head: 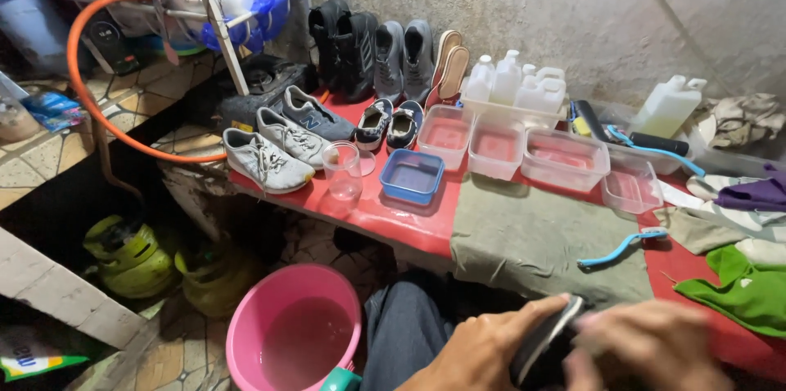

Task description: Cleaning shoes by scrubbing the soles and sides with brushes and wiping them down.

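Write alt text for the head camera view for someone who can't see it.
Two bare hands, left hand and right hand, hold a dark shoe with a pale sole edge above a red-covered bench lined with sneakers, clear plastic tubs and white jugs. A pink water-filled bucket sits below.

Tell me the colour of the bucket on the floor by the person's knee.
Pink. The bucket holds some water; it shows in the head view, lower centre.

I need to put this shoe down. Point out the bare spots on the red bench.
The grey-green cloth is bare between the clear tubs and the blue-handled brush. A narrow red strip lies free in front of the blue tub and clear cup. The back row is crowded with shoes, white jugs and tubs; the right end holds cloths.
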